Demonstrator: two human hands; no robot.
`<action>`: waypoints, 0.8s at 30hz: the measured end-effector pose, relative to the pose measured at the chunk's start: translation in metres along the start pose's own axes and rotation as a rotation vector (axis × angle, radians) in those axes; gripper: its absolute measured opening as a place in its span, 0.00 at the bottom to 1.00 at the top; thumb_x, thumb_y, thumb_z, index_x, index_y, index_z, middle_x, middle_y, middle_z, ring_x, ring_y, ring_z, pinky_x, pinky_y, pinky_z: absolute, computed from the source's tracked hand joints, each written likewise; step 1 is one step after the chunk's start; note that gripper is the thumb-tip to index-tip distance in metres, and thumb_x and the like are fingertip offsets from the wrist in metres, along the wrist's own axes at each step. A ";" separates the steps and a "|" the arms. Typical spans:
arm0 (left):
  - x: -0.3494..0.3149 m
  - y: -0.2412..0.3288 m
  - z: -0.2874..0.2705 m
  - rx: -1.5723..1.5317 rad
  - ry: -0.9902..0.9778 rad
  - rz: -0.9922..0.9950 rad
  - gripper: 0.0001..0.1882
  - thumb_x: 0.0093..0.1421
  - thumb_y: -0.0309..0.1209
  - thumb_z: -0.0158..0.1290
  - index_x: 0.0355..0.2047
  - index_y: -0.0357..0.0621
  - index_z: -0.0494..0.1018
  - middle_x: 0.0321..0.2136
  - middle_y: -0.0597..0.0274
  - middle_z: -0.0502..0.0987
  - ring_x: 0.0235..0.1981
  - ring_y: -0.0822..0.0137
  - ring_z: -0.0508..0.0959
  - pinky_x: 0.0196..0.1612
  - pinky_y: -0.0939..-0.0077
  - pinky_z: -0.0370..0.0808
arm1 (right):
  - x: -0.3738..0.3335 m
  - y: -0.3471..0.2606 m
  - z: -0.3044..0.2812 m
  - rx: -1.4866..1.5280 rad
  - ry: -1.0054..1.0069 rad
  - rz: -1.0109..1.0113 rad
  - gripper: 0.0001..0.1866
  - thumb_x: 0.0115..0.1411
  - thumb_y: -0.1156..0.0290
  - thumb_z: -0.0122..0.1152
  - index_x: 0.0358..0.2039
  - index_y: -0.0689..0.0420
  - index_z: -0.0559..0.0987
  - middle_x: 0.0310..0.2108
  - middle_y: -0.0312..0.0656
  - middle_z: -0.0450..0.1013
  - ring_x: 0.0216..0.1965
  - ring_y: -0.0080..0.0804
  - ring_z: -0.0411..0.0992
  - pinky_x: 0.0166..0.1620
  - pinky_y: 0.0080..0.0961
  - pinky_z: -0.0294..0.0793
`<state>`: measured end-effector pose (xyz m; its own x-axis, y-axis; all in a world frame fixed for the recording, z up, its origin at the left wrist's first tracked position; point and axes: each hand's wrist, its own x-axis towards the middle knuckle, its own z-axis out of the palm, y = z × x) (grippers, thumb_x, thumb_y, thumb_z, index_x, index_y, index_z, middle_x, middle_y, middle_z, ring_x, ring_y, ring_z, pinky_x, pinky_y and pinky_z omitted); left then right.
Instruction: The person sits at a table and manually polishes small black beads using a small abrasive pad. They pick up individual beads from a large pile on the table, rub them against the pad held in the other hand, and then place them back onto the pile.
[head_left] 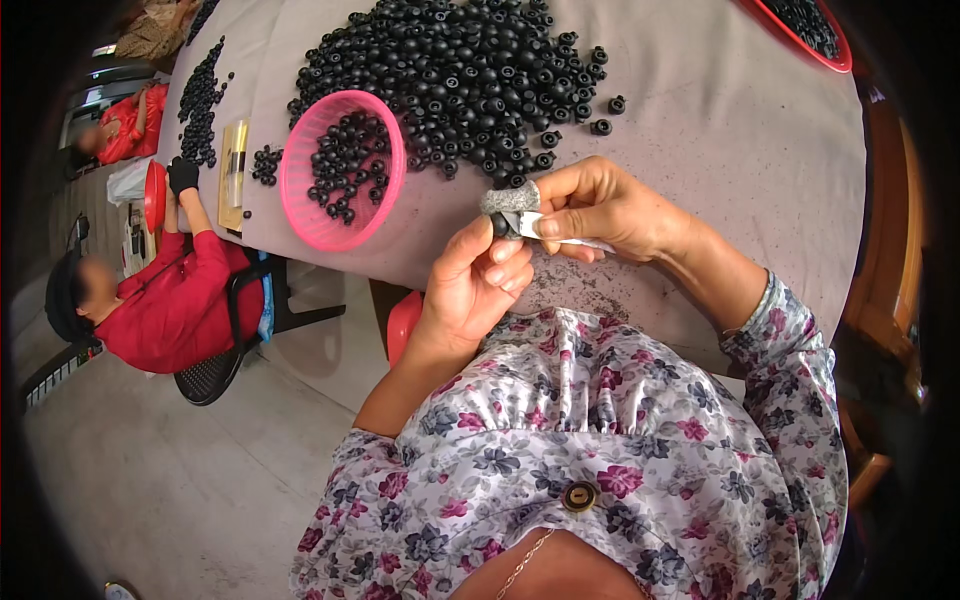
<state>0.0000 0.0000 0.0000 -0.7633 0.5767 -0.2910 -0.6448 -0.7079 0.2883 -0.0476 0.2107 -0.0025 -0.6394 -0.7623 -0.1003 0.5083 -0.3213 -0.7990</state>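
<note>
My left hand pinches a small black round plastic part between thumb and fingertips, just above the table's near edge. My right hand grips a small blade with a white handle, its dark tip against the part. Fuzzy grey padding wraps the right index finger. The fingers partly cover the part, so its full shape is hidden. Beyond both hands lies a large heap of similar black parts. A pink mesh basket holding several more stands to the left of the heap.
Dark crumbs dot the cloth-covered table near me. A red tray of dark pieces sits at the far right. Left are a yellow box, smaller piles and a seated co-worker in red. A wooden chair stands right.
</note>
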 end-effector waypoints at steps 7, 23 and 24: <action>0.001 0.001 -0.002 -0.013 0.011 -0.006 0.15 0.66 0.36 0.50 0.45 0.38 0.69 0.24 0.70 0.69 0.22 0.79 0.68 0.26 0.82 0.67 | -0.001 -0.004 0.006 -0.057 0.008 -0.012 0.11 0.60 0.76 0.61 0.44 0.63 0.79 0.23 0.33 0.75 0.17 0.12 0.65 0.17 0.11 0.58; -0.003 0.071 0.045 0.072 0.023 0.184 0.23 0.67 0.50 0.46 0.37 0.38 0.71 0.22 0.70 0.63 0.20 0.78 0.61 0.25 0.82 0.61 | 0.004 0.001 -0.002 0.171 0.139 -0.108 0.05 0.63 0.72 0.59 0.37 0.59 0.78 0.24 0.36 0.75 0.16 0.15 0.67 0.16 0.11 0.62; -0.003 0.070 0.047 0.176 0.032 0.196 0.25 0.67 0.51 0.46 0.41 0.38 0.72 0.21 0.70 0.63 0.20 0.78 0.61 0.25 0.82 0.60 | 0.005 0.002 -0.002 0.186 0.167 -0.129 0.05 0.64 0.72 0.58 0.37 0.59 0.78 0.24 0.36 0.75 0.16 0.15 0.68 0.16 0.11 0.62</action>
<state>-0.0448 -0.0324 0.0636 -0.8744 0.4209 -0.2416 -0.4841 -0.7213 0.4954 -0.0503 0.2074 -0.0056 -0.7841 -0.6101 -0.1134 0.5040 -0.5194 -0.6901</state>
